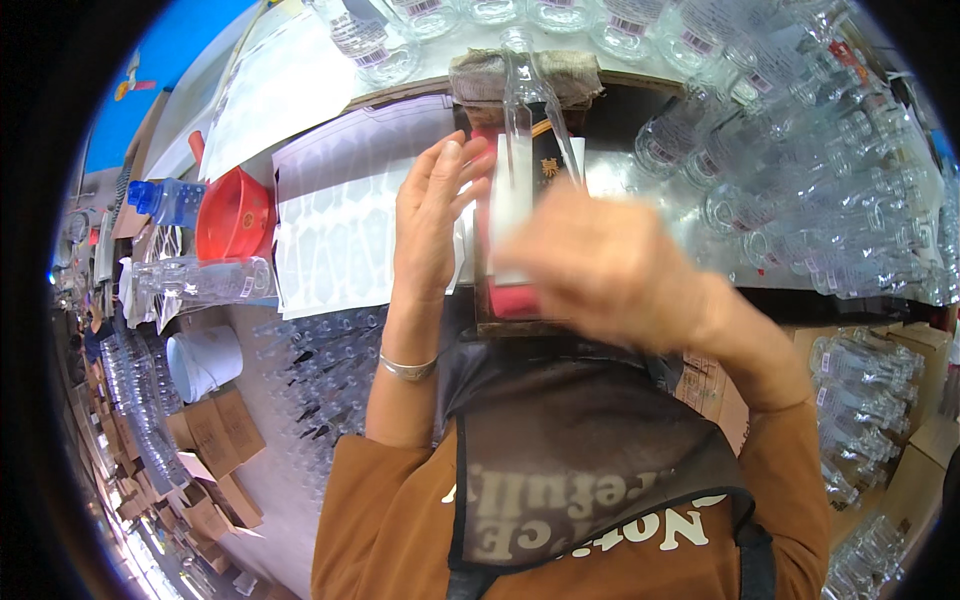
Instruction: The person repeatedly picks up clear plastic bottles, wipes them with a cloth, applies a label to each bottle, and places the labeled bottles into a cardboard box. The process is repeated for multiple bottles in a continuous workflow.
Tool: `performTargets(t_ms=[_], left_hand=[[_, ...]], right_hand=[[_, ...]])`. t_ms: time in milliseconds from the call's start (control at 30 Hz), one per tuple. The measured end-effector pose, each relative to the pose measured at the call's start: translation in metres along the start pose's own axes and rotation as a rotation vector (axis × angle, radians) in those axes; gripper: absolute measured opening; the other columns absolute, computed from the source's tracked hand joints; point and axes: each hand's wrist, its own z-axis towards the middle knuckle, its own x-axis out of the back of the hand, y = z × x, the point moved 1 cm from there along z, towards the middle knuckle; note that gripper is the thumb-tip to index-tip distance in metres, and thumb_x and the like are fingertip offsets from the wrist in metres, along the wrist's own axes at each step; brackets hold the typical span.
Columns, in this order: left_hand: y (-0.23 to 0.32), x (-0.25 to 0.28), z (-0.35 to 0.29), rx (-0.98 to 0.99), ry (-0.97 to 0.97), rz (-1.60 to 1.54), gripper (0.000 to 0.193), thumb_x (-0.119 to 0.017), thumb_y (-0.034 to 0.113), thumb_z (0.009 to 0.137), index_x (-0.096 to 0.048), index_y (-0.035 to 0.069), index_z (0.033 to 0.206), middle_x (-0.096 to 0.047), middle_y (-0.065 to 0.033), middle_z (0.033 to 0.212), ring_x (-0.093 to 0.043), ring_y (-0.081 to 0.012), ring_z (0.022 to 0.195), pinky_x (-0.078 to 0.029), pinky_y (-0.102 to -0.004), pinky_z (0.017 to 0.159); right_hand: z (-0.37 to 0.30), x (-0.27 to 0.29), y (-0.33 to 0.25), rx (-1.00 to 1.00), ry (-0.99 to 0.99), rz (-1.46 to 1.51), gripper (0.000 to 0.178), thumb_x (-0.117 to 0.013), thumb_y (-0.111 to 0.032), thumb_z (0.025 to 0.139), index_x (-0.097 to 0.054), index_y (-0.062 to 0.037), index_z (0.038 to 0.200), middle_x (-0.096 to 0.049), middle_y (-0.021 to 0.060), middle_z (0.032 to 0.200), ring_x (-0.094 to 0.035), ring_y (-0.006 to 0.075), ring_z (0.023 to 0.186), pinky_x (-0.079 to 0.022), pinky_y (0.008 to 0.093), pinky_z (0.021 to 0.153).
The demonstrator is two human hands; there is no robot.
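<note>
A clear glass bottle (520, 85) lies in front of me with its neck pointing away, resting on a cloth-wrapped support (475, 80). A black label with gold marks (548, 168) shows on or through the bottle, beside a white piece (512, 210) and a red pad (512, 302). My left hand (430, 215) is open at the left of the bottle, its fingers stretched and apart from it. Over the near part of the bottle is my right hand (600, 265), smeared by motion. Its fingers look curled, but what they hold, if anything, cannot be made out.
Sheets of clear labels (350, 200) lie at left, beside a red bowl (235, 213), a lying bottle (205, 280) and a blue-capped bottle (175, 200). Many glass bottles (800, 190) crowd the right and far side. A white bucket (205, 362) and cardboard boxes (220, 430) stand at lower left.
</note>
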Motion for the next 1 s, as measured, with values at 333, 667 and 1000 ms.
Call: performTargets(t_ms=[333, 667, 1000], left_hand=[[-0.005, 0.013, -0.015, -0.070, -0.008, 0.113, 0.052, -0.053, 0.033, 0.105, -0.048, -0.006, 0.140, -0.059, -0.0216, 0.135, -0.061, -0.0283, 0.124, -0.049, -0.0391, 0.103], [-0.007, 0.015, -0.046, -0.325, -0.280, 0.429, 0.086, -0.074, 0.014, 0.085, -0.027, -0.003, 0.155, -0.039, -0.0223, 0.155, -0.041, -0.0303, 0.143, -0.034, -0.0420, 0.116], [-0.028, -0.021, -0.048, -0.636, -0.238, 0.792, 0.109, -0.084, 0.003, 0.070, -0.018, -0.005, 0.156, -0.033, -0.0298, 0.155, -0.041, -0.0424, 0.141, -0.039, -0.0439, 0.113]], right_hand=[[-0.015, 0.008, 0.035, -0.165, 0.012, 0.083, 0.021, -0.068, -0.003, 0.080, -0.072, -0.0047, 0.101, -0.069, 0.0102, 0.086, -0.068, 0.0229, 0.081, -0.055, 0.0356, 0.077], [-0.047, 0.012, 0.042, -0.234, 0.092, 0.324, 0.022, -0.067, -0.006, 0.079, -0.069, -0.0042, 0.100, -0.070, 0.0129, 0.099, -0.067, 0.0307, 0.088, -0.054, 0.0385, 0.082], [-0.066, 0.007, 0.034, -0.143, 0.135, 0.171, 0.030, -0.070, 0.004, 0.075, -0.069, -0.0058, 0.103, -0.071, 0.0122, 0.109, -0.067, 0.0296, 0.095, -0.054, 0.0376, 0.087]])
